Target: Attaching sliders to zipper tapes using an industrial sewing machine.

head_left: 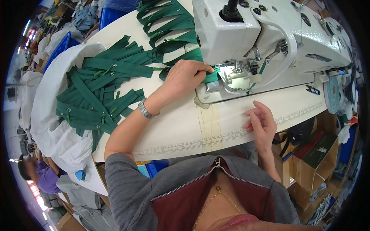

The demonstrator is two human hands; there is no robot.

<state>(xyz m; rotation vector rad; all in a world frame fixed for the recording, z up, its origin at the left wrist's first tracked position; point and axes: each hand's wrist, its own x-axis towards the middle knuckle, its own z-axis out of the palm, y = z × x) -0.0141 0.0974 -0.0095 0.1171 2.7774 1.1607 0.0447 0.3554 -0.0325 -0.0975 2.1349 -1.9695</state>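
Note:
My left hand (184, 79) is closed in a pinch on a green zipper (210, 77) at the needle area of a white sewing machine (225, 42). Its fingertips are beside the metal presser foot and guard (234, 75); the zipper's far end is hidden under these parts. Over the pale table's front part, my right hand (264, 125) is open, fingers loosely bent and holding nothing. Left of my left arm lies a heap of green zippers (92, 98) with metal sliders and short green pulls. Behind my left hand, a looped row of green zippers (169, 23) spreads across the table.
A printed ruler strip (185, 146) follows the table's front edge. Small dark thread snips (312, 89) lie at the right, beside a light-blue round spool (332, 94). White cloth (50, 115) bunches at the left edge. Cardboard boxes (304, 169) stand lower right; another person (45, 173) is far left.

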